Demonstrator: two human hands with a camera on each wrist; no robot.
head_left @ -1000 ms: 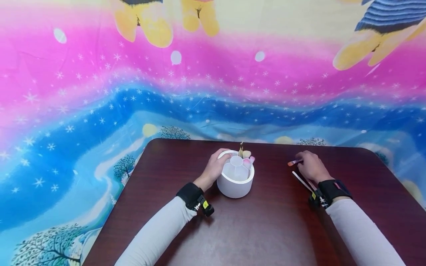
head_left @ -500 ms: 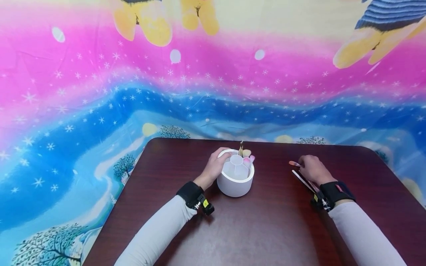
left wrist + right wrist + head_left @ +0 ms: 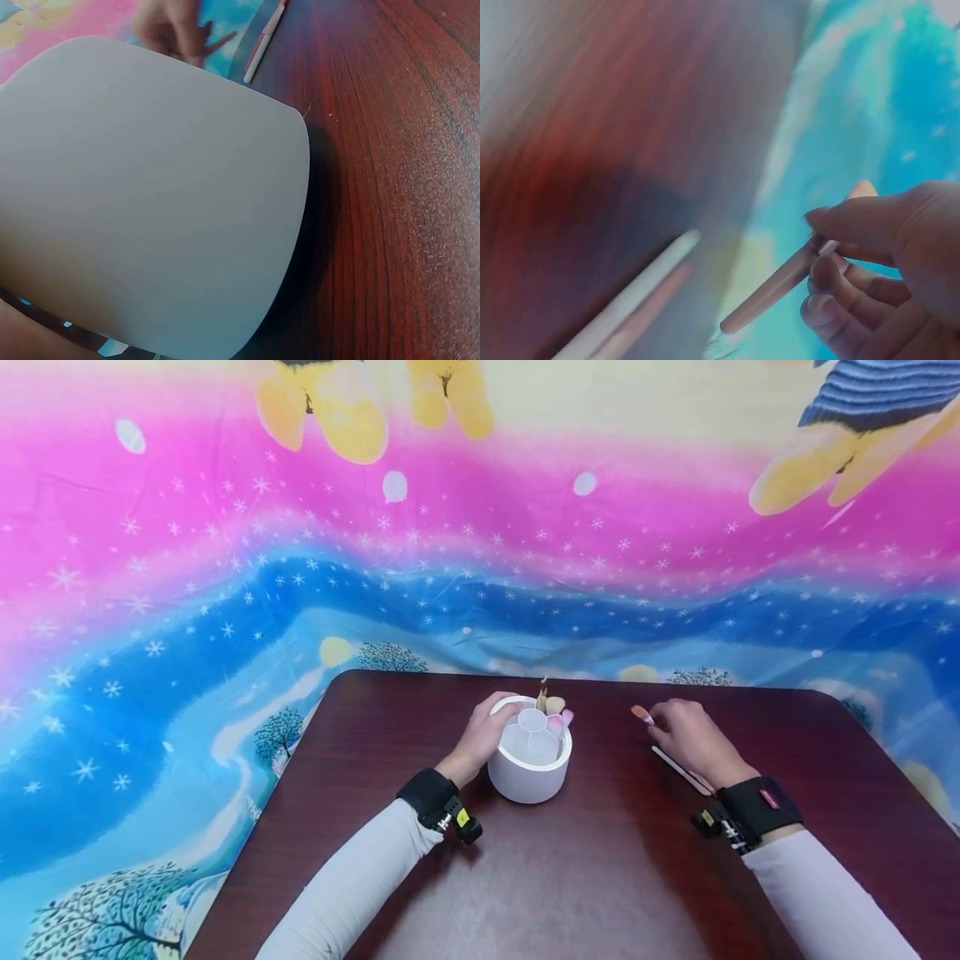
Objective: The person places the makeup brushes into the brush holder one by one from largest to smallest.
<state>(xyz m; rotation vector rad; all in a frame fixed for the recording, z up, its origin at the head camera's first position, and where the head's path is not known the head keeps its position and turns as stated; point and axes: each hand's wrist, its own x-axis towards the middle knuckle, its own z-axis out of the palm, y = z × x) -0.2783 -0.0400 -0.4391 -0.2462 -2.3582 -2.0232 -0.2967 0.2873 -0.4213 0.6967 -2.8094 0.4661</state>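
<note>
White divided organizer (image 3: 528, 783) was gripped at the rim by the left hand (image 3: 482, 735); makeup brush (image 3: 771, 294) was pinched by the right hand (image 3: 693, 739) above the wood-grain table (image 3: 585, 877), right of the organizer.

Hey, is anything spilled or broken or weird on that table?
Nothing looks spilled or broken. A slim white stick lies loose on the table by the right hand, while brushes stand in the white holder. That looks a bit out of place, nothing more.

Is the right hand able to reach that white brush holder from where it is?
Probably yes: nothing stands between the right hand and the white brush holder, though it's pinching a makeup brush.
</note>
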